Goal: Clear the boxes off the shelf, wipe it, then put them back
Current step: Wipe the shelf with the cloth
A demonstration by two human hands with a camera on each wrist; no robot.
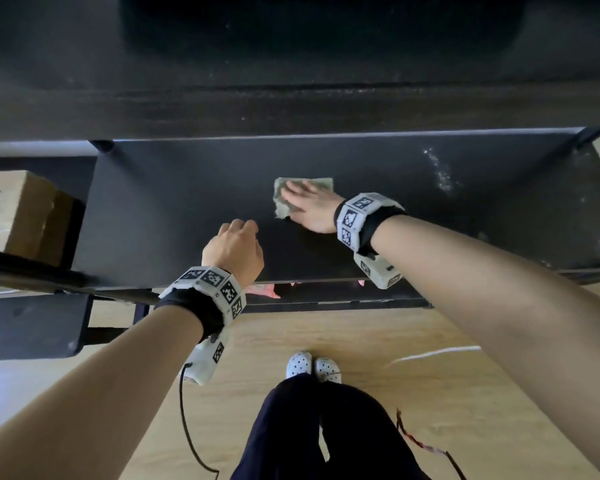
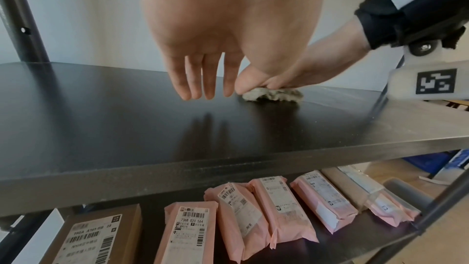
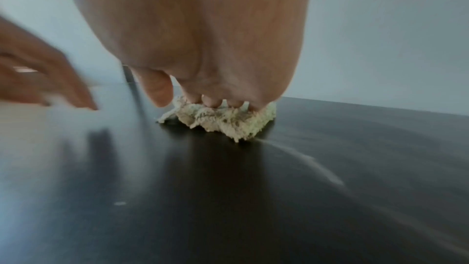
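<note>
A bare black shelf (image 1: 174, 202) carries a crumpled pale-green cloth (image 1: 280, 202) near its middle. My right hand (image 1: 307, 206) lies flat on the cloth (image 3: 223, 119) and presses it to the board with straight fingers. My left hand (image 1: 236, 244) hovers just above the shelf (image 2: 101, 119) to the left of the cloth (image 2: 274, 95), fingers hanging relaxed and holding nothing. A brown cardboard box (image 1: 18, 213) with a shipping label stands on a neighbouring shelf at the far left.
White dust (image 1: 440, 171) streaks the shelf's right part. The shelf below holds several pink parcels (image 2: 253, 218) and a brown labelled box (image 2: 96, 236). Black uprights (image 2: 22, 15) frame the unit. A cable (image 1: 433, 355) lies on the wooden floor.
</note>
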